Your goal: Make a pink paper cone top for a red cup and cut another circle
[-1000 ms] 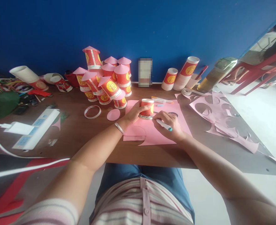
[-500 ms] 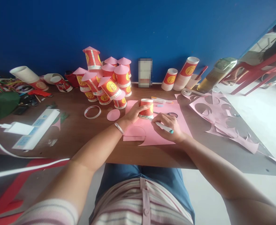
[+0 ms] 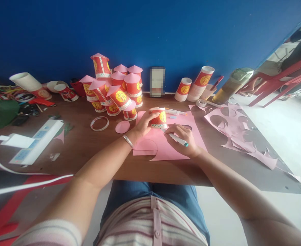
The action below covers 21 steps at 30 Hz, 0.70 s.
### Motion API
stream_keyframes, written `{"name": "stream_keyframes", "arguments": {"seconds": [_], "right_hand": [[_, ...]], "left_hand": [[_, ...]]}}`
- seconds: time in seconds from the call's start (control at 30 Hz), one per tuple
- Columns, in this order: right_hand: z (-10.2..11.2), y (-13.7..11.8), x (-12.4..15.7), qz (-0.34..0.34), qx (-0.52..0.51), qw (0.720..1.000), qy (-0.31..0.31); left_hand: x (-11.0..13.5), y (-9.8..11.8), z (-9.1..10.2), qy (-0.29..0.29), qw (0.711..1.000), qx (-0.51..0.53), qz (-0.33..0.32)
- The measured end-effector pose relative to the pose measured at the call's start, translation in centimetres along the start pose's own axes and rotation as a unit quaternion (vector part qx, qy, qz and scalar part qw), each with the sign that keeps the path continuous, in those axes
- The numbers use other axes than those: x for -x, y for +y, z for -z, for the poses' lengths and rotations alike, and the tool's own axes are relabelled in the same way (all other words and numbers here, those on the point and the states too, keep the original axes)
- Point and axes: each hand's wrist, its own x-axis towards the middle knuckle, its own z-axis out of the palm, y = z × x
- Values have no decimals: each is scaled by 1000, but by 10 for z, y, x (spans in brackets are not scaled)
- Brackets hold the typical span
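A red paper cup [image 3: 158, 118] with a yellow emblem is gripped by my left hand [image 3: 144, 125] over the pink paper sheet [image 3: 176, 150]. Green marks show on the white band along the cup's lower edge. My right hand [image 3: 183, 135] is closed around a white marker pen [image 3: 177, 139] with a teal end. The pen's tip is close to the cup's lower band; I cannot tell if it touches. Behind the cup, an orange-and-white marker [image 3: 175, 112] and a small blue-grey block [image 3: 173, 117] lie on the sheet. Scissors [image 3: 187, 127] are partly hidden by my right hand.
Several red cups with pink cone tops [image 3: 119, 95] stand stacked at the back. A tape roll [image 3: 99, 123], a pink disc [image 3: 122, 126] and a power strip [image 3: 38, 140] are on the left. Pink paper scraps [image 3: 240, 136], stacked cups [image 3: 200, 83] and a bottle [image 3: 232, 85] are on the right.
The cup has turned and tipped a little in my left hand, so its green-marked band shows more. The view has shifted slightly. My right hand still holds the pen.
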Motion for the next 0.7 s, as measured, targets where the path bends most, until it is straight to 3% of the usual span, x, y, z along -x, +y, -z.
{"name": "stream_keyframes", "arguments": {"seconds": [0.2, 0.43, 0.7], "right_hand": [[-2, 1, 2, 1, -45, 999, -13], [-3, 3, 3, 13, -61, 998, -34], [-3, 0, 3, -19, -16, 999, -22]], "left_hand": [[-3, -8, 6, -7, 999, 28, 22], [-1, -2, 1, -57, 996, -40, 48], [0, -1, 0, -41, 997, -45, 47]]}}
